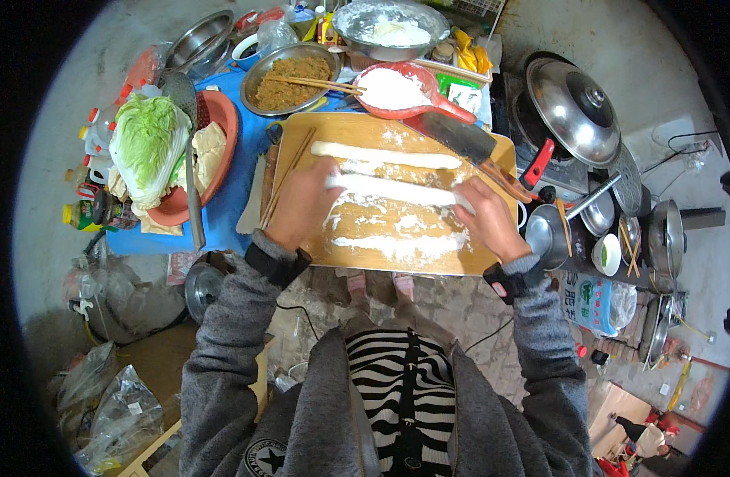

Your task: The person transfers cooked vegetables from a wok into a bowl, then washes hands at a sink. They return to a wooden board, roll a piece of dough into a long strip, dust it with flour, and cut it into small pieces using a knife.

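Observation:
A floured rope of dough (pixel 394 189) lies across the wooden board (pixel 490 256). My left hand (pixel 308 200) holds its left end and my right hand (pixel 487 214) its right end, fingers curled. Just beyond is another dough rope (pixel 388 156), lying untouched. A strip of loose flour (pixel 400 243) marks the board nearer my body. Wooden chopsticks (pixel 296 164) rest along the board's left side, close to my left hand. At the right, a cleaver (pixel 457 138) lies across the board's far corner, its handle pointing towards my right forearm.
Behind the board stand a bowl of filling (pixel 293 83), a red scoop of flour (pixel 394 89) and a large metal flour bowl (pixel 391 30). Napa cabbage (pixel 147 143) sits in a reddish basin (pixel 229 125) at left. A lidded wok (pixel 570 110) and a metal ladle (pixel 546 235) are at right.

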Tool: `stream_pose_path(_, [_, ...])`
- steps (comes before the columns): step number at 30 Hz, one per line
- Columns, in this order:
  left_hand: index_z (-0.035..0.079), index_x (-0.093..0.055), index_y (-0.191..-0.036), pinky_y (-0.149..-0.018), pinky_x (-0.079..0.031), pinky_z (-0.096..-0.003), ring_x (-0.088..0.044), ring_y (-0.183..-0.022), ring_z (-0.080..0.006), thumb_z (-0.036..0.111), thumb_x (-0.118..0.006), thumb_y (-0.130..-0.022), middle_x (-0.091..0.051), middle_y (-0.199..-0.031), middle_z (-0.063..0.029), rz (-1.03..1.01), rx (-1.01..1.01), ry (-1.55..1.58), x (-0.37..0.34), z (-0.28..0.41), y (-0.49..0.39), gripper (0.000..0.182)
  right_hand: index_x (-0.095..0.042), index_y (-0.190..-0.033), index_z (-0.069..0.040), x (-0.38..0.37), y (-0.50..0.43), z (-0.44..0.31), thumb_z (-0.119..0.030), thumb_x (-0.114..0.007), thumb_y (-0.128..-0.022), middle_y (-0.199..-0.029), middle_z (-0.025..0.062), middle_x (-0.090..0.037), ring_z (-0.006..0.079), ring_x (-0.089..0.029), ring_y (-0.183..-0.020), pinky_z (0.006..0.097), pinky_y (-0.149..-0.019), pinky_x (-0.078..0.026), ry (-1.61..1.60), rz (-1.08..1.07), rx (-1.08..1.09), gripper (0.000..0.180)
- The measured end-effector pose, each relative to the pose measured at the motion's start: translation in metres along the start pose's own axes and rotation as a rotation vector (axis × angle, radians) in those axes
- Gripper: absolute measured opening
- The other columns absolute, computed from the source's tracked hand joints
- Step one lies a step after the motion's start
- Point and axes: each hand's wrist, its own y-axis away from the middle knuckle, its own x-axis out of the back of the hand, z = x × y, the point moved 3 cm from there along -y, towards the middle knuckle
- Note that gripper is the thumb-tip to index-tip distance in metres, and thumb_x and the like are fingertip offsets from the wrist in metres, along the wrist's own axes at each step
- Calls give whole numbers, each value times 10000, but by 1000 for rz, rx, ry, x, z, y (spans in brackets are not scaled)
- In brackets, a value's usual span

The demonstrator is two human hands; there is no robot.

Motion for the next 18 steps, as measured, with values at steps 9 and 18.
stream_pose_path(9, [41, -667, -1121, -864, -500, -470, -646, -1011, -360, 64, -632, -868, -693, -1065, -159, 67, -103, -191, 11, -40, -37, 256, -656, -1039, 14, -28, -48, -6, 3, -604, -807, -1111, 176, -663, 353, -628, -1043, 433, -893, -505, 174, 244, 171, 238])
stream_pose_path(18, [18, -644, -1067, -911, -463, -461, -597, -1074, -387, 118, -660, -878, -646, -1130, -175, -171, -202, -218, -17, -67, -81, 214, -681, -1070, 8, -38, -93, 30, -83, -662, -829, -1049, 207, -648, 406, -603, -1032, 473, -896, -497, 293, -69, 58, 258])
